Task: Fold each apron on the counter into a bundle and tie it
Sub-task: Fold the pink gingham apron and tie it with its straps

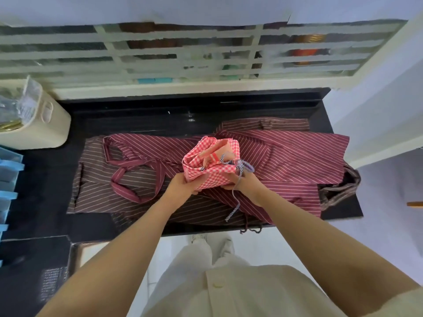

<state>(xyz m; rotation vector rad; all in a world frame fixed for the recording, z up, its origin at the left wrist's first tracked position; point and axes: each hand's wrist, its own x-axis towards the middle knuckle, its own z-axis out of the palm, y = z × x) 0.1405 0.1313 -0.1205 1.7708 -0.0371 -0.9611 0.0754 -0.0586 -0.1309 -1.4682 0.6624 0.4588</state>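
Observation:
A pink-and-white checked apron (211, 157) is rolled into a bundle and held above the middle of the black counter (142, 120). My left hand (183, 184) grips its near left side from below. My right hand (246, 183) holds its right side, with a blue-and-white striped tie string (233, 205) running through the fingers and dangling down. Part of the string loops over the bundle's top right. Under the bundle lie a maroon striped apron (286, 152) and a brown striped apron (96, 179), both spread flat.
A cream bin (45, 124) with clear plastic bags stands at the counter's back left. Blue plastic trays (9, 184) sit at the left edge. A louvred window (174, 53) runs behind the counter. A brown striped cloth (341, 188) hangs off the right edge.

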